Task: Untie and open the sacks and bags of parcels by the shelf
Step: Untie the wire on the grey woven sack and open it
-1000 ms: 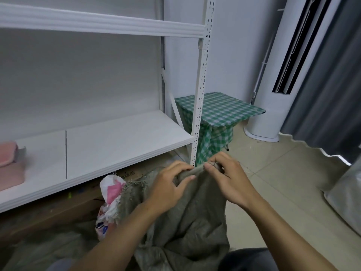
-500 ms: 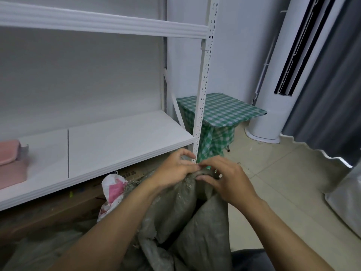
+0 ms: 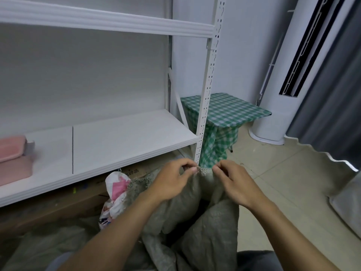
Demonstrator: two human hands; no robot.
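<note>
**2 hands pinch the sack's frayed rim at the foot of the shelf**

Head view: a grey-green woven sack (image 3: 211,231) stands bunched on the floor just in front of the white shelf (image 3: 127,137), its top reaching the foot of the shelf's perforated post (image 3: 207,94). The left hand (image 3: 172,180) and right hand (image 3: 234,182) sit close together at the sack's frayed rim (image 3: 203,170). Each has its fingers curled and nips the rim between thumb and fingertips, with a short stretch of cloth between them. Below the hands the sack sags in deep folds.

Left of the sack, at the shelf's front edge, a pink-and-white plastic bag (image 3: 116,190) leans against a cardboard box (image 3: 58,202) stowed under the shelf. A pink tray (image 3: 11,149) lies on the shelf's lowest board, far left. Beyond the post stands a small bench (image 3: 224,110) draped in green checked cloth, then a white tower air conditioner (image 3: 273,94) and a grey curtain (image 3: 332,94).
</note>
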